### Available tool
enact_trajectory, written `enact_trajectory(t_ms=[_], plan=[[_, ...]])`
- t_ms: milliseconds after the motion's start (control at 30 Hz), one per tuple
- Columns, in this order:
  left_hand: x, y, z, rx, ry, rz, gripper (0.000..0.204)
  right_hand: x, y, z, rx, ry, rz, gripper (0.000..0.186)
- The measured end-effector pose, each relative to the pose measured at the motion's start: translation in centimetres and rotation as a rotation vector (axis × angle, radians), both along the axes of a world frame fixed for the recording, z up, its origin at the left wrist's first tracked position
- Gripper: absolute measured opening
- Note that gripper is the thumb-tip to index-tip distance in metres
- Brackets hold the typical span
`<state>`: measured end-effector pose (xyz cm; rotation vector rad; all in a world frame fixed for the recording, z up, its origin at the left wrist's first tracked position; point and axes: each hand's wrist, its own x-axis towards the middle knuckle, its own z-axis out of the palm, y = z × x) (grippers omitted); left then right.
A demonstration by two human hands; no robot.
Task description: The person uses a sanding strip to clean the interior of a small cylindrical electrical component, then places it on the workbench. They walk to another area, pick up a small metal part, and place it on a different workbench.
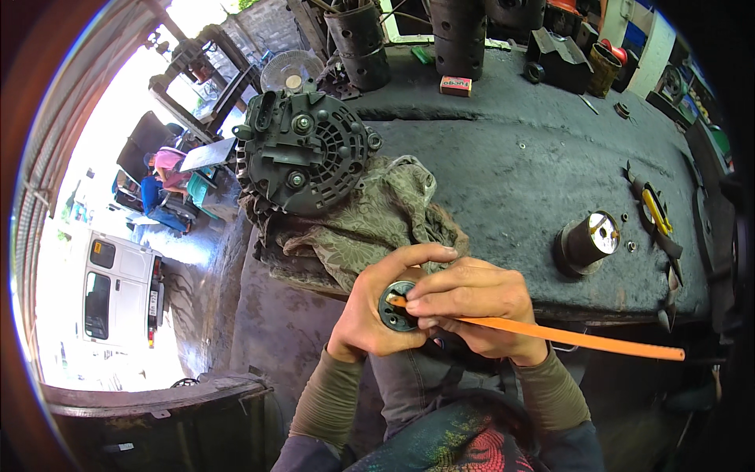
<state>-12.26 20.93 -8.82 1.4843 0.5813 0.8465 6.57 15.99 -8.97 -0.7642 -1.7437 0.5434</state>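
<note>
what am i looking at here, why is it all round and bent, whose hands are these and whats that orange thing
The picture comes from a wide fisheye camera worn on a person's head, looking down, so straight edges curve. The two bare hands are that person's own. The left hand holds a small round metal part; the right hand works a long orange strip into it. On the dark workbench lie an alternator on a patterned rag and a short metal cylinder. A white van stands outside.
</note>
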Motion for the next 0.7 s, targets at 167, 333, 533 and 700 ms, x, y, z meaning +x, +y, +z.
enact_trajectory(t_ms=[167, 333, 533, 700], plan=[[-0.4, 0.2, 0.4, -0.043, 0.001, -0.054, 0.085, 0.1, 0.1, -0.1, 0.016, -0.02, 0.039, 0.025], [0.0, 0.0, 0.5, -0.091, 0.007, -0.001, 0.085, 0.1, 0.0, -0.2, -0.002, 0.034, 0.02, 0.031], [0.0, 0.0, 0.2, -0.041, 0.028, -0.045, 0.084, 0.3, -0.4, -0.5, -0.025, 0.113, 0.032, 0.025], [0.5, 0.2, -0.8, 0.169, 0.014, 0.051, 0.082, -0.3, -1.3, -1.1, -0.064, 0.11, -0.079, 0.023]])
